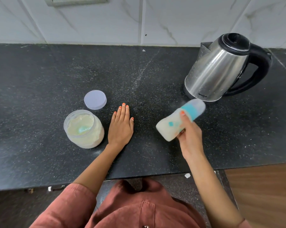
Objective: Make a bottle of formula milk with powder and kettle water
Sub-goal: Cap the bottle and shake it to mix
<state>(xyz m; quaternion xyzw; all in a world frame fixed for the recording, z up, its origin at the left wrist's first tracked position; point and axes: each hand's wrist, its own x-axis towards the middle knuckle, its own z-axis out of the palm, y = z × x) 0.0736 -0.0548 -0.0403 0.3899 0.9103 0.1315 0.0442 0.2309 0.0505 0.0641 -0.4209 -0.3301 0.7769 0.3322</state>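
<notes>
My right hand (191, 137) grips a baby bottle (173, 123) full of milky liquid, tilted with its teal collar and clear cap pointing up and right; the bottle is motion-blurred and held above the black counter (56, 71). My left hand (121, 125) lies flat on the counter, fingers straight, just right of an open clear jar (84, 129) of pale powder with a teal scoop inside. The jar's white lid (95, 99) lies on the counter behind it. A steel kettle (221, 68) with a black handle and lid stands at the back right.
A white marble-tiled wall (139, 18) backs the counter. The counter's front edge runs just ahead of my body, with a wooden surface (262, 191) at the lower right.
</notes>
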